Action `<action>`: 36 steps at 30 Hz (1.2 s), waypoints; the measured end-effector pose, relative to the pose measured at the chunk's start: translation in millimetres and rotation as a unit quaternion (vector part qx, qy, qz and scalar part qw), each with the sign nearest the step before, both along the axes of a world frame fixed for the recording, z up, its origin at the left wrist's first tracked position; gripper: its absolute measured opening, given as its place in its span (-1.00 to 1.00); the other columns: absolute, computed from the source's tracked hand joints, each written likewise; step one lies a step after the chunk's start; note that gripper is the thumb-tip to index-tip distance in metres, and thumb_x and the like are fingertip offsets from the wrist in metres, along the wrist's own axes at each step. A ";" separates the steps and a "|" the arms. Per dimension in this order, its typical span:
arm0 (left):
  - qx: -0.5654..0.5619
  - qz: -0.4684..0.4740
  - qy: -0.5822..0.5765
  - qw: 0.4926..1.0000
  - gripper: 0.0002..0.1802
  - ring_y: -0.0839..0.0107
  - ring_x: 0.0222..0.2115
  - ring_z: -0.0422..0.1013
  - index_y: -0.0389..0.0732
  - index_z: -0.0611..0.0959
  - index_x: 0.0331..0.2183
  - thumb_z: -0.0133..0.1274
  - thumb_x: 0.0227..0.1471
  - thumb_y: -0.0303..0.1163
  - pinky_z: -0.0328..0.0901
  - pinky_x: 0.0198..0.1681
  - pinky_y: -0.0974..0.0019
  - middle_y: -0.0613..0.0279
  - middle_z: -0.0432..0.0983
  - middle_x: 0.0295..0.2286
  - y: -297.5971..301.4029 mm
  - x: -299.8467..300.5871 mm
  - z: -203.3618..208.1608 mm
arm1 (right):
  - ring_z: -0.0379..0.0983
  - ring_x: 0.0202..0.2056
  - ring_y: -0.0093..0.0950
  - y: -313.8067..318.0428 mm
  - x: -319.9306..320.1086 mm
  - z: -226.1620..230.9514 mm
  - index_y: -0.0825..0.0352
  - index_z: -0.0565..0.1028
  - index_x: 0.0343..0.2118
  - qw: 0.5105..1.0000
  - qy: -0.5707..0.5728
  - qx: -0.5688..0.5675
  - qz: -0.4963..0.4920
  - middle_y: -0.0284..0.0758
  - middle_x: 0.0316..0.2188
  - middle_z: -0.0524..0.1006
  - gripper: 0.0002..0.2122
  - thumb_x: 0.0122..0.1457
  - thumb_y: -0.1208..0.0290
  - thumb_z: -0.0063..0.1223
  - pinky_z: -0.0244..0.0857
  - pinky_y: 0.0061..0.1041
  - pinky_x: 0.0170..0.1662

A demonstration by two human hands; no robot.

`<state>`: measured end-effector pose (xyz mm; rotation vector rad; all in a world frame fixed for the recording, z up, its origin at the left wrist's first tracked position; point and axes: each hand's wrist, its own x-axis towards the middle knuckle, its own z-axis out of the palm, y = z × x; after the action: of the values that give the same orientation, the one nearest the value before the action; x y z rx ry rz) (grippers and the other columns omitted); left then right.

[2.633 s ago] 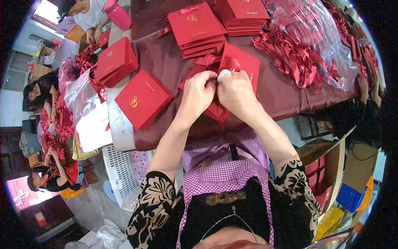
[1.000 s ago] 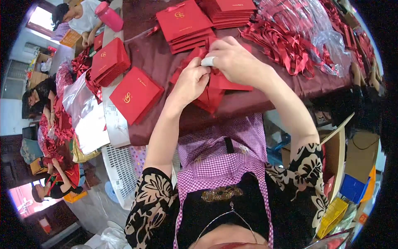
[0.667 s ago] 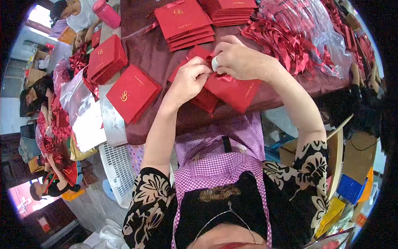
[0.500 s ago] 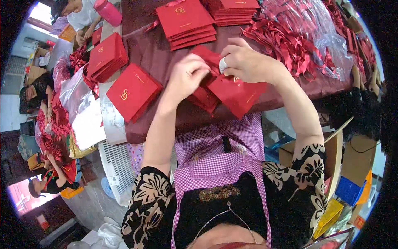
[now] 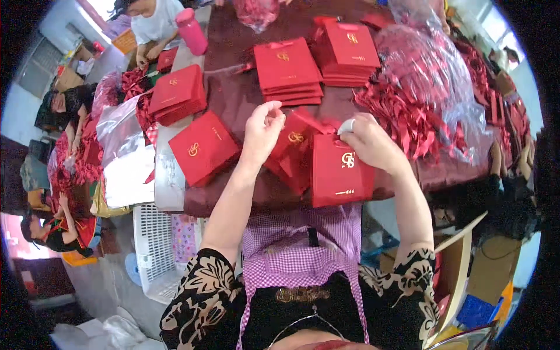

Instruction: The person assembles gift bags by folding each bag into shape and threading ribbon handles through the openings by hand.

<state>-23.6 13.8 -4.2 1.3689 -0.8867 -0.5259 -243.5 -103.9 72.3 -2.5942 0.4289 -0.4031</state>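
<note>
My right hand (image 5: 373, 143) grips the top edge of a red paper gift bag (image 5: 344, 181) with gold lettering, which hangs flat over the table's near edge. A red ribbon (image 5: 318, 121) runs leftward from the bag's top. To the left, my left hand (image 5: 265, 131) is raised with loosely curled fingers apart and nothing visible in them. Between and below the hands lie more red bags (image 5: 289, 166), partly covered by the held one. Beyond my hands stands a stack of red bags (image 5: 286, 67), with another stack (image 5: 347, 52) to its right.
Two further bag piles sit at left, one near (image 5: 204, 146) and one farther (image 5: 178, 93). Cut red ribbons (image 5: 402, 116) and clear plastic bags (image 5: 426, 64) heap at right. A pink bottle (image 5: 191, 32) stands far left near a co-worker (image 5: 154, 23). A white crate (image 5: 157, 251) is below left.
My hands have moved apart from the ribbon. The held bag has turned upright and shifted slightly down under my right hand. The whole view has shifted, showing more of the far table.
</note>
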 end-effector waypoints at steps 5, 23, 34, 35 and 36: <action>0.013 -0.156 0.085 0.984 -0.77 0.60 -0.55 0.36 -0.30 0.58 -0.35 -0.02 0.12 -0.32 0.27 -0.48 0.51 0.36 0.46 -0.55 16.5 8.9 14.9 | 0.43 -0.32 -0.16 11.9 17.8 18.9 0.44 0.49 -0.41 0.997 -0.003 0.018 -0.073 -0.07 -0.46 0.50 -0.88 0.04 0.49 0.00 0.27 -0.33 -0.23; 0.028 -0.360 0.070 0.930 -0.72 0.59 -0.29 0.35 -0.32 0.48 -0.14 -0.10 0.17 -0.35 0.28 -0.18 0.43 0.34 0.49 -0.33 19.0 -9.4 17.5 | 0.38 -0.39 -0.60 -0.2 69.7 5.4 0.47 0.50 -0.33 0.971 -0.014 0.233 -0.055 -0.37 -0.47 0.50 -0.80 0.12 0.38 0.06 0.28 -0.57 -0.29; 0.038 -0.370 0.125 0.920 -0.69 0.51 -0.20 0.37 -0.28 0.47 -0.07 -0.10 0.16 -0.38 0.26 -0.08 0.34 0.29 0.48 -0.23 17.4 -7.3 17.7 | 0.31 -0.48 -0.72 -6.4 71.2 -1.5 0.44 0.44 -0.42 0.967 -0.095 0.190 -0.141 -0.47 -0.57 0.44 -0.91 0.10 0.51 0.04 0.22 -0.68 -0.41; 0.038 -0.372 0.124 0.919 -0.69 0.51 -0.20 0.37 -0.28 0.47 -0.07 -0.10 0.16 -0.38 0.26 -0.08 0.34 0.29 0.48 -0.23 15.6 -7.5 17.0 | 0.33 -0.49 -0.71 -13.4 68.9 -7.2 0.44 0.44 -0.41 0.967 -0.135 0.163 -0.146 -0.45 -0.58 0.44 -0.92 0.10 0.53 0.04 0.23 -0.67 -0.42; 0.025 -0.361 0.138 0.922 -0.69 0.50 -0.20 0.38 -0.28 0.47 -0.07 -0.09 0.16 -0.38 0.26 -0.08 0.34 0.29 0.48 -0.23 13.4 -8.0 16.8 | 0.34 -0.50 -0.71 -19.7 66.2 -9.0 0.44 0.44 -0.40 0.964 -0.173 0.134 -0.150 -0.44 -0.60 0.45 -0.93 0.10 0.54 0.03 0.24 -0.67 -0.42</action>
<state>-31.7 27.2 12.6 0.9425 -1.1371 -1.2800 -177.3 -123.6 63.3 -2.1429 0.6994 -0.8265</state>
